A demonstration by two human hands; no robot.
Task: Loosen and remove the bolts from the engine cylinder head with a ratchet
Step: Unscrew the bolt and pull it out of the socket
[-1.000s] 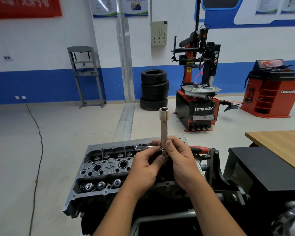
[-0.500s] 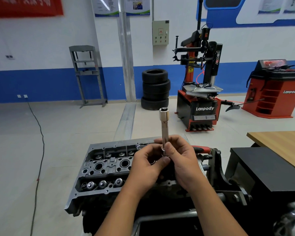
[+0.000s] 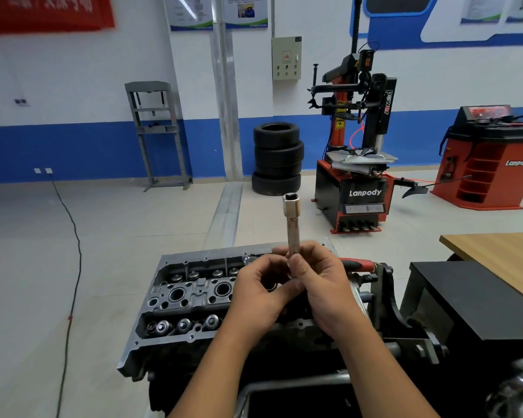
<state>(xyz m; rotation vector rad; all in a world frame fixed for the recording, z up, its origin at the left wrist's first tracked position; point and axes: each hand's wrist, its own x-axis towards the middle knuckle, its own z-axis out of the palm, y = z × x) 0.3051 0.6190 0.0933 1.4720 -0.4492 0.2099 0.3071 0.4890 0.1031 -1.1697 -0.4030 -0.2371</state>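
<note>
Pinching upright socket [image 3: 291, 220] low in right hand [image 3: 325, 285], left hand [image 3: 261, 292] curling beside its base over head [image 3: 191, 292]; likely rigid, slick steel, best gripped low.

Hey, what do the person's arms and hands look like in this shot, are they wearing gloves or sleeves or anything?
No gloves: the left hand and right hand are bare. Both forearms are bare too, with no sleeves, watch, bracelet or rings visible. Nails look short.

Both forearms are bare to the frame edge, left hand [image 3: 255, 292] and right hand [image 3: 325, 285] ungloved.
</note>
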